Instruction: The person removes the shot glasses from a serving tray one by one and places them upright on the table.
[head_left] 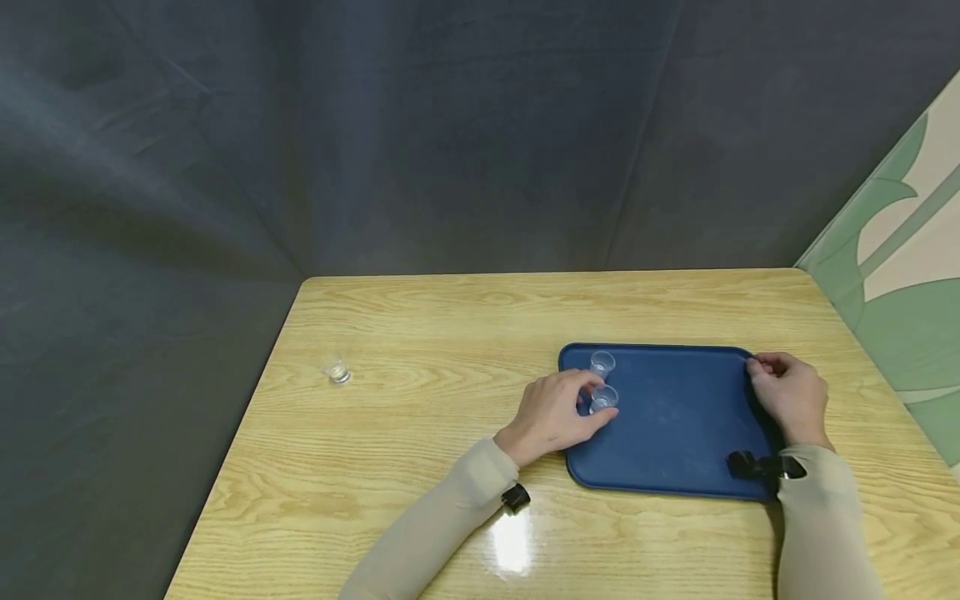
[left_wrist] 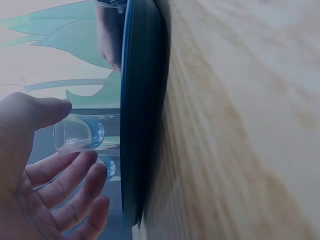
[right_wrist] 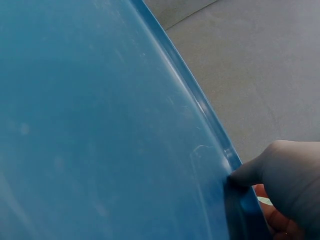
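My left hand point(head_left: 558, 410) is over the left part of a blue tray point(head_left: 675, 425), thumb and fingers around a small clear cup point(head_left: 604, 398). In the left wrist view, the thumb lies along one side of this upright cup point(left_wrist: 80, 132) and the fingers along the other. Just behind it on the tray stands a second clear cup point(head_left: 602, 363), partly hidden by the fingers. At the tray's far right corner, my right hand point(head_left: 793, 396) pinches the rim, its thumb point(right_wrist: 247, 172) on top and fingers beneath.
Another small clear cup point(head_left: 339, 371) stands far left on the wooden table point(head_left: 375, 467). Dark cloth point(head_left: 465, 150) hangs behind and to the left of the table. A green and beige patterned panel point(head_left: 907, 275) borders its right side.
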